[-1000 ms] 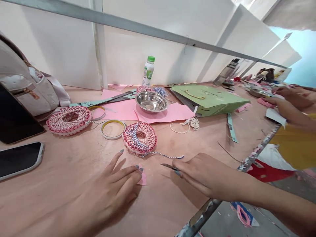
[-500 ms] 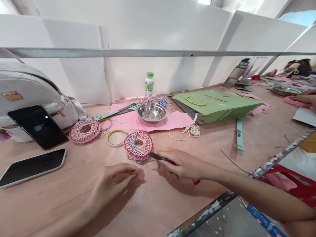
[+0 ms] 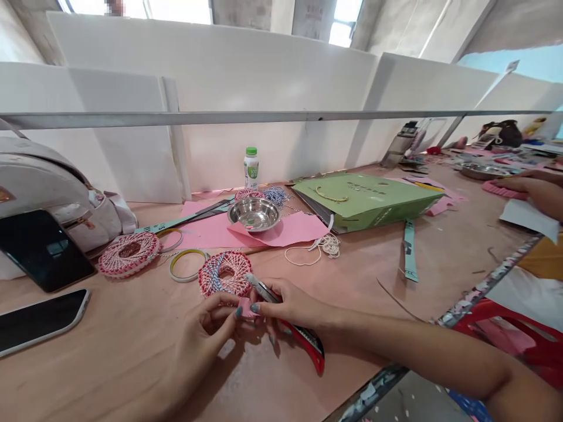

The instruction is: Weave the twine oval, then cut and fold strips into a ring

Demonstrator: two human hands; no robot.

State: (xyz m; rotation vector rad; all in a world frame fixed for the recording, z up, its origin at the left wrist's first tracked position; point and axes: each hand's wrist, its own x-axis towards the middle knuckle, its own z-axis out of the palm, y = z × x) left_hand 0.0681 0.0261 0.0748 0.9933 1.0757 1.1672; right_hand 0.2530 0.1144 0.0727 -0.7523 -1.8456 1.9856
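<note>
By twine ring (image 3: pixel 224 274), right hand (image 3: pixel 290 308) gripping box-cutter (image 3: pixel 308 343); left (image 3: pixel 202 334) pinching paper (image 3: pixel 246 308)

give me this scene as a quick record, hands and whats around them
left hand: pinches a small pink paper scrap
right hand: grips a red utility knife
beside the hands: twine-wound ring
rest: steel bowl, green paper bag, co-worker's hand

- A pink paper scrap (image 3: pixel 244 308) is mostly hidden between the left hand (image 3: pixel 203 334) and right hand (image 3: pixel 290 308).
- The right hand partly hides the utility knife (image 3: pixel 308 343).
- The right edge cuts off a co-worker's hand (image 3: pixel 530 190).
- The left edge cuts off the backpack (image 3: pixel 48 187).
- Distant clutter (image 3: pixel 492 140) is too small to tell.
</note>
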